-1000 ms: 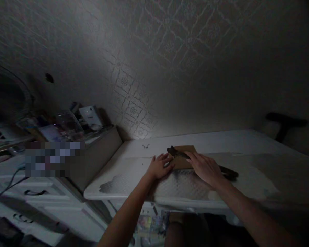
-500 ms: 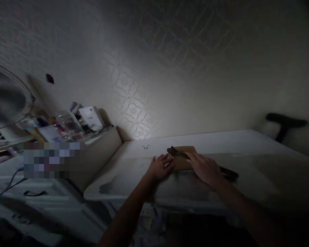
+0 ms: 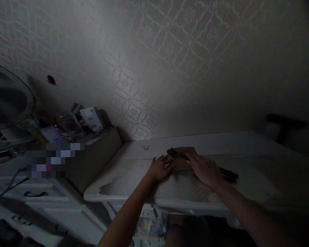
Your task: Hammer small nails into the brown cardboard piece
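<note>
A flat brown piece, like cardboard or stiff paper (image 3: pixel 182 164), lies on the white tabletop (image 3: pixel 216 140). My left hand (image 3: pixel 160 168) rests at its left edge with fingers apart and slightly bent, holding nothing I can see. Across the brown piece runs a dark, long object (image 3: pixel 173 152), its kind unclear in the dim light. My right hand (image 3: pixel 204 168) closes over that object from above, fingers reaching left. Right of this hand a dark end (image 3: pixel 229 175) sticks out; whether it belongs to the same object I cannot tell.
A lower white drawer cabinet (image 3: pixel 38 193) stands at left, with a clear plastic box (image 3: pixel 70 125), a white box (image 3: pixel 91 116) and a fan (image 3: pixel 9 92). Patterned wall (image 3: pixel 170 68) rises behind the table. A dark T-shaped thing (image 3: pixel 284 121) is at far right.
The picture is darker now. Both hands and the brown piece stay nearly in place.
</note>
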The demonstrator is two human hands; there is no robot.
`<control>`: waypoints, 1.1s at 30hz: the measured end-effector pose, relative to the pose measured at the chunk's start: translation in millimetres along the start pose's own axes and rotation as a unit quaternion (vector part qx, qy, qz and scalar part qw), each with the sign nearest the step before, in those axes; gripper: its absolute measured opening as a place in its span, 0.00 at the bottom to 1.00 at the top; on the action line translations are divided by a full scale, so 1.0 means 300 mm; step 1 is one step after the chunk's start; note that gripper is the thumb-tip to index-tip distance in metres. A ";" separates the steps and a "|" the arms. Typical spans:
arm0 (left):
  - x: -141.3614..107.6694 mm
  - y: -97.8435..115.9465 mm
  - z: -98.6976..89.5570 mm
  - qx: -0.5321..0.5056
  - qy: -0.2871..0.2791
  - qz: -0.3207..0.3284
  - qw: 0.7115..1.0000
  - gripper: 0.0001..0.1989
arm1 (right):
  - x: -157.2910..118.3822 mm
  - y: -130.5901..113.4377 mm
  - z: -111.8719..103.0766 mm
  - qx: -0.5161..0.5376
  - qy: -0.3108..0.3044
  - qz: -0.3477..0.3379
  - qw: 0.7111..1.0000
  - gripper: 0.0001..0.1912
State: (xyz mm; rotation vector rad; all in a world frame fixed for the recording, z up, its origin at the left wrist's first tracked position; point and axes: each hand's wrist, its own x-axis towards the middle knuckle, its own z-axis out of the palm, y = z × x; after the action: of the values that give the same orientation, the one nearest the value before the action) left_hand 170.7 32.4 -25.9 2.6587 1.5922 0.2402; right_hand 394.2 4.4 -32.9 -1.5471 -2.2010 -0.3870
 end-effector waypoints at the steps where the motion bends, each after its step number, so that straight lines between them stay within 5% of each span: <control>1: 0.000 0.000 0.000 0.000 0.000 -0.001 1.000 0.27 | 0.001 -0.001 0.000 0.002 -0.001 0.001 1.000 0.21; 33: 0.001 0.000 0.004 -0.001 -0.003 -0.004 1.000 0.27 | -0.001 0.003 0.007 -0.004 0.008 -0.006 1.000 0.20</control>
State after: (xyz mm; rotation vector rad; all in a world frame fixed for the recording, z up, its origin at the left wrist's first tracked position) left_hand 170.9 32.9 -27.1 2.6476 1.5994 0.2324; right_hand 394.8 5.5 -34.8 -1.5314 -2.1992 -0.4115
